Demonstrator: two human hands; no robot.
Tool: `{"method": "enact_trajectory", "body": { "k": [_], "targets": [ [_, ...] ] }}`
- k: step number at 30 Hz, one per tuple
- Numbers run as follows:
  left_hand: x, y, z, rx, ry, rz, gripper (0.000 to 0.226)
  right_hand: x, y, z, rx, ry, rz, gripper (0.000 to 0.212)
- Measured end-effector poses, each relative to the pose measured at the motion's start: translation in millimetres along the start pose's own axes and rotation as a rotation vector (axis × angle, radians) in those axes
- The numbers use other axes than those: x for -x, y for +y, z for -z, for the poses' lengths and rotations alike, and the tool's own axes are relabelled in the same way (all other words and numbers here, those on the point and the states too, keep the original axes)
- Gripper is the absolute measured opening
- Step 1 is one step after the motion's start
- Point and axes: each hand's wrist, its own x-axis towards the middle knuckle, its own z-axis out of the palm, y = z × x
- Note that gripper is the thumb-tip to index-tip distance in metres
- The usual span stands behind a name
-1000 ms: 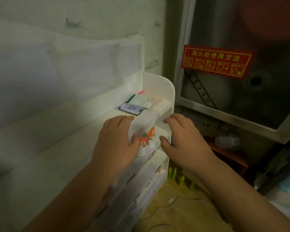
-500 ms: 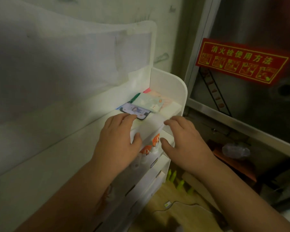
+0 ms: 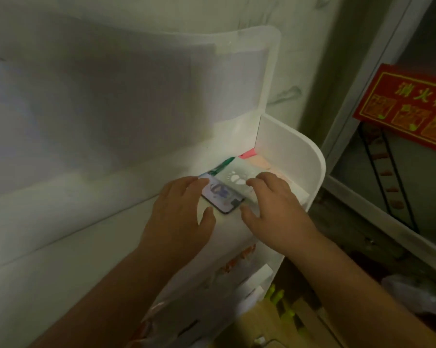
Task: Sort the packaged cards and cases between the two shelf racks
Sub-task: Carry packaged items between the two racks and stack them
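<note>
The white tiered shelf rack [image 3: 289,151] stands against the wall. On its top shelf lies a dark-edged picture card case [image 3: 223,197], partly under a pale pack with a footprint logo [image 3: 237,177]. Green [image 3: 224,163] and pink [image 3: 248,154] packs show behind them. My left hand [image 3: 179,219] reaches over the shelf, fingertips at the case's left edge and thumb near its lower edge. My right hand [image 3: 274,212] rests its fingers on the footprint pack, thumb by the case's right corner. Orange-printed packs [image 3: 237,262] sit on a lower tier.
A translucent back panel [image 3: 269,71] rises behind the rack. To the right is a metal-framed cabinet [image 3: 377,197] with a red instruction sign [image 3: 405,106]. Green pegs [image 3: 277,296], a wooden board and a plastic bag [image 3: 412,292] lie on the floor below.
Both hands have left the orange-printed pack on the lower tier and moved up to the card case and packs on the top shelf. The view has come closer.
</note>
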Motion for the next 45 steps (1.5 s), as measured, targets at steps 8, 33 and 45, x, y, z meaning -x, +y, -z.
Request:
{"method": "enact_trajectory", "body": {
  "k": [8,33,45],
  "targets": [
    [-41,17,-38,-0.035,-0.015,0.133,0.051,-79,74,-30,0.018,-0.079,0.018,0.062],
    [-65,32,-69,-0.178,0.021,0.34,0.049,-150,119,-35,-0.524,-0.366,-0.025,0.07],
    [-74,24,-86,-0.187,-0.038,0.406,0.055,-143,125,-21,-0.937,-0.491,-0.097,0.024]
  ]
}}
